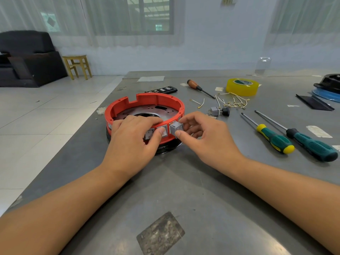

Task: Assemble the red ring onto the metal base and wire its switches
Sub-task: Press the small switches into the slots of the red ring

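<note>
The red ring (pixel 147 100) sits on the metal base (pixel 145 110) on the grey table (pixel 202 190). Two grey rocker switches (pixel 162 131) are set in the ring's near wall. My left hand (pixel 134 137) grips that wall, fingers over the rim and thumb by the switches. My right hand (pixel 200 134) pinches a third grey switch (pixel 175 129) between thumb and fingers at an opening in the ring's wall, just right of the others. A loose grey switch (pixel 214 111) and a black one (pixel 225 111) lie further right, beside a heap of short wires (pixel 233 102).
Two green-handled screwdrivers (pixel 276 140) (pixel 311 145) lie at right. A wooden-handled screwdriver (pixel 197 87), a yellow tape roll (pixel 242 87) and a black bit case (pixel 161 89) sit behind the ring. A black and blue object (pixel 329 89) is at the far right edge.
</note>
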The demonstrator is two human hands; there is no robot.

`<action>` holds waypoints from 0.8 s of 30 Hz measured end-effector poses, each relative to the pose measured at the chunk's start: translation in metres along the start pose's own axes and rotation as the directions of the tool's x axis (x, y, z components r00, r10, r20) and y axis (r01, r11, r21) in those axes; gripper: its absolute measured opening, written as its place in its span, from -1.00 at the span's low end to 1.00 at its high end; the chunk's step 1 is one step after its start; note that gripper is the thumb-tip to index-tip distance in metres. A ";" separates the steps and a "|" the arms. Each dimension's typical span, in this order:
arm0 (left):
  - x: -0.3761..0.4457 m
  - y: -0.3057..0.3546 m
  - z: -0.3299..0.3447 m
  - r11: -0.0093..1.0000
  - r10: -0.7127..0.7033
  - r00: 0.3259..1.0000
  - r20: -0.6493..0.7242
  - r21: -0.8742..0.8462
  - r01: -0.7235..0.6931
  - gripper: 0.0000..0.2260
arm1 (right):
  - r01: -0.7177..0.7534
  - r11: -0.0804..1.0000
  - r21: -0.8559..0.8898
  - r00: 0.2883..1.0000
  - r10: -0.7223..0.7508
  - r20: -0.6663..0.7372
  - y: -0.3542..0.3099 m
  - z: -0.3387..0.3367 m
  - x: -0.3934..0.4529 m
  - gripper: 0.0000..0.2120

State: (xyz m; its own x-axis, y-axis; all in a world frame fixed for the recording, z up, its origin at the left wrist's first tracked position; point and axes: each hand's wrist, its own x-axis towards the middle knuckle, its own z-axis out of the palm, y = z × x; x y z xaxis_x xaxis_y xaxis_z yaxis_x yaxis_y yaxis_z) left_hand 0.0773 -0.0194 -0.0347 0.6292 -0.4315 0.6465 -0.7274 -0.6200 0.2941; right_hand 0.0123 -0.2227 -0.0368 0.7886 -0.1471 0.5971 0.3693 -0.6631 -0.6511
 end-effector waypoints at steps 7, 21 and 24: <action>0.001 0.004 -0.001 0.999 -0.006 1.000 -0.030 -0.050 0.004 -0.72 | 0.017 0.998 -0.065 1.000 -0.017 -0.002 -0.004 0.002 0.004 -0.81; 0.000 0.000 -0.012 0.988 0.031 0.999 -0.042 -0.147 -0.037 -0.67 | 0.105 0.989 -0.099 0.989 -0.094 0.110 -0.011 -0.003 0.004 -0.68; 0.000 -0.001 -0.014 0.983 0.053 0.998 -0.042 -0.176 -0.060 -0.65 | 0.139 0.981 -0.133 0.985 -0.123 0.122 -0.014 -0.004 0.003 -0.64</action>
State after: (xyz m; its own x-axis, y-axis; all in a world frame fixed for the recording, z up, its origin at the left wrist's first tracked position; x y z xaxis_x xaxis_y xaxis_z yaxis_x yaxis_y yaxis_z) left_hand 0.0744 -0.0098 -0.0255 0.5776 -0.4358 0.6903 -0.8005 -0.4681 0.3744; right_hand 0.0072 -0.2166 -0.0243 0.7915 0.0262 0.6107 0.4064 -0.7688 -0.4937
